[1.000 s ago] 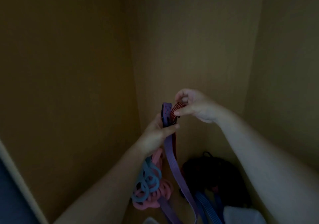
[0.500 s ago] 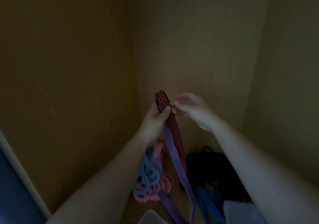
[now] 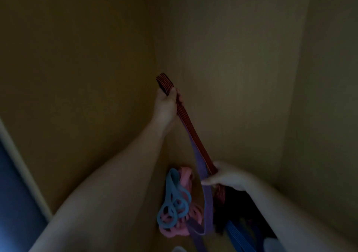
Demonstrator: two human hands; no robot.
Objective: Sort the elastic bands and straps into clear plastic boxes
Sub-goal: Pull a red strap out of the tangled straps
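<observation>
Your left hand [image 3: 165, 106] is curling its thumb and fingers tight around the red striped strap [image 3: 190, 133], gripping it just below its top end, which is sticking up above the knuckles. Your left arm is reaching up and forward, so this hand is sitting high against the back wooden wall [image 3: 242, 67].

Your right hand [image 3: 225, 176] is pinching the same red striped strap lower down, between thumb and bent fingers. The strap is running taut and slanted between the two hands. Below the right hand its loose end is hanging down into the pile.

The purple strap [image 3: 207, 203] is running alongside the red one, just left of it. It's probably coming out of the same left-hand grip, though the light is too dim to be sure. Your right thumb tip is touching it, and below that it's dropping into the pile and curling at the bottom.

The pile is lying in the corner below the hands. A blue looped band [image 3: 174, 201] is resting on top of the pink bands [image 3: 185, 176], left of the purple strap. A blue ribbed strap [image 3: 237, 236] is lying to the right of it, beside a dark bundle [image 3: 242, 205] under your right wrist.
</observation>
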